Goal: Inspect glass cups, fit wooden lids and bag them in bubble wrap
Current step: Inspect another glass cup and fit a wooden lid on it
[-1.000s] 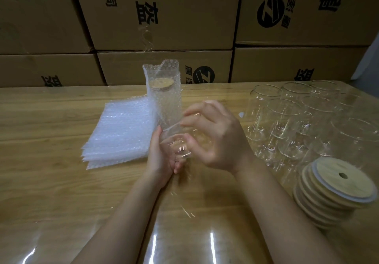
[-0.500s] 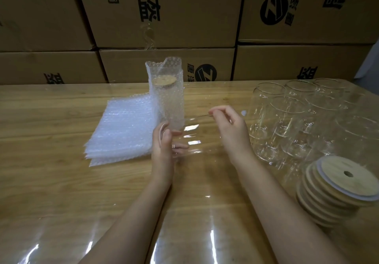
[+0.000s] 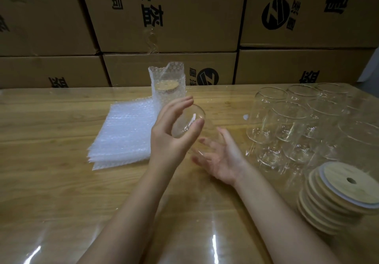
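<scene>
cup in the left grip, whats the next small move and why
Probably send the right grip to the lids for the top one. The cup held in the left grip is tilted and has no lid, the right grip is open, and the lids are stacked on its side. If inspection isn't finished, turn the cup first.

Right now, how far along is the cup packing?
Done: one bagged cup with its lid stands at the back. In hand: the left hand grips a bare glass cup, the right hand open beside it. Left: the cluster of unlidded cups, the stack of wooden lids and the bubble-wrap bags.
</scene>
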The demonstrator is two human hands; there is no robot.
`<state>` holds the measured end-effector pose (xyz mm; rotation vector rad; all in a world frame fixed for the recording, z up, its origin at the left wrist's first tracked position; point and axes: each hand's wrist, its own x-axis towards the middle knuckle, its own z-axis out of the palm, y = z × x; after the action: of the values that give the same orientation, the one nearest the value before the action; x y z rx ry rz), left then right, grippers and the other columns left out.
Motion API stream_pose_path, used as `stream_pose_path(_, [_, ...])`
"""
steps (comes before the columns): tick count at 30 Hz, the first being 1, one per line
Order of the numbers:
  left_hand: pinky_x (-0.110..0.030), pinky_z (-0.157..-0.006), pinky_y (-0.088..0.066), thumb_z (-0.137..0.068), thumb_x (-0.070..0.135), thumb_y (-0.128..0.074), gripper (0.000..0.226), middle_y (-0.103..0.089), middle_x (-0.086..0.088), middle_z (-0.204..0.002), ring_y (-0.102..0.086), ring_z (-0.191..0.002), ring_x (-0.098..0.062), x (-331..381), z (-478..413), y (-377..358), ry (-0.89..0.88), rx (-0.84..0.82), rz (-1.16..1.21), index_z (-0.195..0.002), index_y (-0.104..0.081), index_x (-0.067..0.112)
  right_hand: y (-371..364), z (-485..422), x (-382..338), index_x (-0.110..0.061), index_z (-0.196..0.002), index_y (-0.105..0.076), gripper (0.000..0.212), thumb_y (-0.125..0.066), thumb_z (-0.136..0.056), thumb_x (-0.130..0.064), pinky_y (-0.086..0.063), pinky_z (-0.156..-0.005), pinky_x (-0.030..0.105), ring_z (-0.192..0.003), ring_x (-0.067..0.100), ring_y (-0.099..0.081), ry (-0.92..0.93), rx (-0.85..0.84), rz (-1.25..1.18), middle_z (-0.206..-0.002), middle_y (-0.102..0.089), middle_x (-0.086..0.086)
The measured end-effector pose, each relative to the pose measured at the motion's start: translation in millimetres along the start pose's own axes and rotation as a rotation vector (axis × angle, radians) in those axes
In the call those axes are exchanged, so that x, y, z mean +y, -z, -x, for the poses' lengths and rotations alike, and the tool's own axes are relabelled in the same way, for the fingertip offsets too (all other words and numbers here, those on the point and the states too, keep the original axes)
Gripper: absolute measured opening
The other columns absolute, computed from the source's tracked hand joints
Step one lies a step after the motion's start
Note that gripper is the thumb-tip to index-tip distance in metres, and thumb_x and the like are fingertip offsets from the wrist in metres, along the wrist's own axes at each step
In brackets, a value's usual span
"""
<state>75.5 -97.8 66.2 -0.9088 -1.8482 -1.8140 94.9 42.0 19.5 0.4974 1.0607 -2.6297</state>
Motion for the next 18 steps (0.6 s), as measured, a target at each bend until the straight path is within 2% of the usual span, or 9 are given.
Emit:
stream_pose_path(2, [-0.040,-0.102,-0.046,-0.084,0.027,-0.065,0.027,-0.062,-0.002,-0.122,-0.056,-0.122,-0.018,9.2,-0.3,-4.5,-0.095,0.012,0.006,-0.111,-0.063,0.024,-4.2,-4.5,11.0,-0.011,-0.126,-0.058,0.078,-0.060,-0.067,-0.062,-0.053,-0.044,0.026,-0.075,0.033,-0.067,-0.043,-0.105,-0.078,-0.096,-0.071,0.017])
stream_pose_path(4, [-0.039,-0.101,-0.046,-0.086,0.026,-0.064,0.024,-0.063,-0.001,-0.122,-0.056,-0.122,-0.018,13.5,0.2,-8.5,-0.100,0.003,0.006,-0.110,-0.065,0.023,-3.5,-7.7,17.6,-0.014,-0.128,-0.058,0.085,-0.059,-0.058,-0.063,-0.051,-0.042,0.024,-0.074,0.029,-0.067,-0.015,-0.158,-0.091,-0.098,-0.071,0.013])
stream_pose_path(9, [-0.022,-0.088,-0.048,-0.085,0.014,-0.060,0.032,-0.068,0.001,-0.119,-0.062,-0.112,-0.012,13.2,-0.5,-10.5,0.164,0.017,0.343,-0.117,-0.064,0.015,8.2,-9.1,14.8,-0.019,-0.092,-0.066,0.051,-0.051,-0.070,-0.063,-0.047,-0.045,0.023,-0.074,0.026,-0.065,0.193,-0.141,0.000,-0.091,-0.069,0.011])
stream_pose_path(13, [-0.029,-0.089,-0.048,-0.084,0.024,-0.058,0.033,-0.069,0.001,-0.117,-0.062,-0.109,-0.013,7.4,-0.9,-17.3,0.381,-0.021,0.475,-0.116,-0.063,0.018,12.3,-8.6,16.0,-0.019,-0.082,-0.072,0.050,-0.043,-0.084,-0.060,-0.048,-0.045,0.024,-0.075,0.028,-0.065,0.273,-0.113,-0.035,-0.089,-0.070,0.012])
stream_pose_path(16, [-0.032,-0.090,-0.051,-0.092,0.030,-0.044,0.032,-0.070,-0.002,-0.113,-0.064,-0.106,-0.014,7.1,1.8,-21.8,0.360,0.021,0.444,-0.116,-0.062,0.018,13.4,-11.1,17.2,-0.017,-0.087,-0.068,0.052,-0.039,-0.087,-0.059,-0.048,-0.044,0.024,-0.074,0.028,-0.066,0.274,-0.095,-0.058,-0.087,-0.069,0.012])
stream_pose_path(18, [-0.025,-0.091,-0.051,-0.093,0.028,-0.041,0.031,-0.070,0.000,-0.114,-0.063,-0.108,-0.010,9.1,7.1,-25.5,0.274,0.017,0.385,-0.116,-0.060,0.020,13.5,-12.9,18.1,-0.015,-0.096,-0.062,0.050,-0.042,-0.083,-0.059,-0.047,-0.044,0.023,-0.071,0.027,-0.066,0.279,-0.108,-0.079,-0.087,-0.067,0.012])
